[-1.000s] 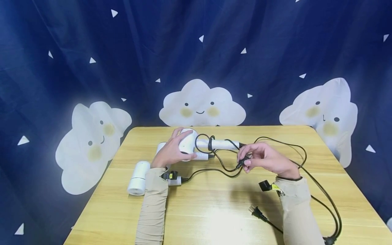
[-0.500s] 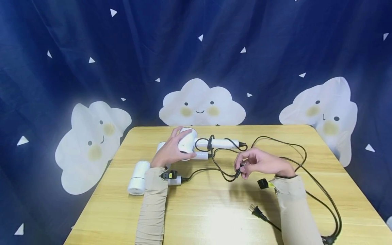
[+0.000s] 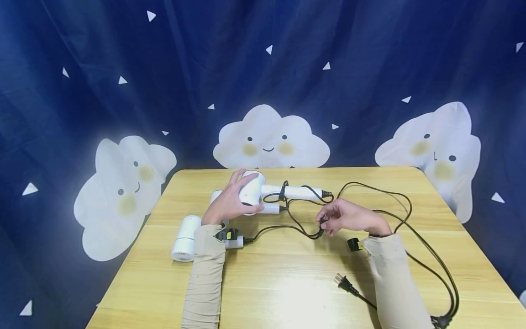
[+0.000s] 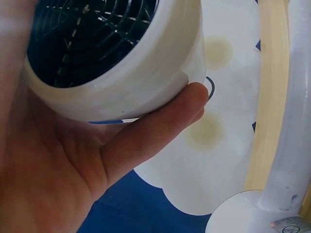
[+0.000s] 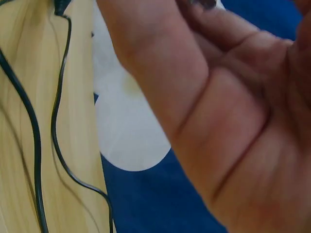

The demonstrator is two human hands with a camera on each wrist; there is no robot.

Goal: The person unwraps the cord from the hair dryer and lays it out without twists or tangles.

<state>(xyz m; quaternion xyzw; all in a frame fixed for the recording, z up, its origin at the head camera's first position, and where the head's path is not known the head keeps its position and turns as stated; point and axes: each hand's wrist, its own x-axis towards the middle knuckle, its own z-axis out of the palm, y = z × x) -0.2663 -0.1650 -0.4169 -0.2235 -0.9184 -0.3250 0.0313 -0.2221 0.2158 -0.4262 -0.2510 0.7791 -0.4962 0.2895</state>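
My left hand (image 3: pixel 232 203) grips the round head of a white hair dryer (image 3: pixel 251 186), thumb on the near side and fingers over the far side. In the left wrist view the dark grille of this hair dryer (image 4: pixel 92 34) faces the camera. Its handle points right, with a black cord looped round it. My right hand (image 3: pixel 355 217) pinches a black plug (image 3: pixel 322 225) on a cord above the table; fingers hide part of the plug. In the right wrist view the palm of my right hand (image 5: pixel 233 116) fills the right side.
A second white hair dryer (image 3: pixel 270 209) lies partly behind my left hand. A third white hair dryer (image 3: pixel 185 240) lies at left, partly under my forearm. A two-pin plug (image 3: pixel 347 284) and long black cords (image 3: pixel 431 253) lie on the wooden table (image 3: pixel 263 283).
My right hand has moved slightly left and nearer with the plug. The cord loop by the held hair dryer's handle has become flatter. My left hand has stayed almost still.
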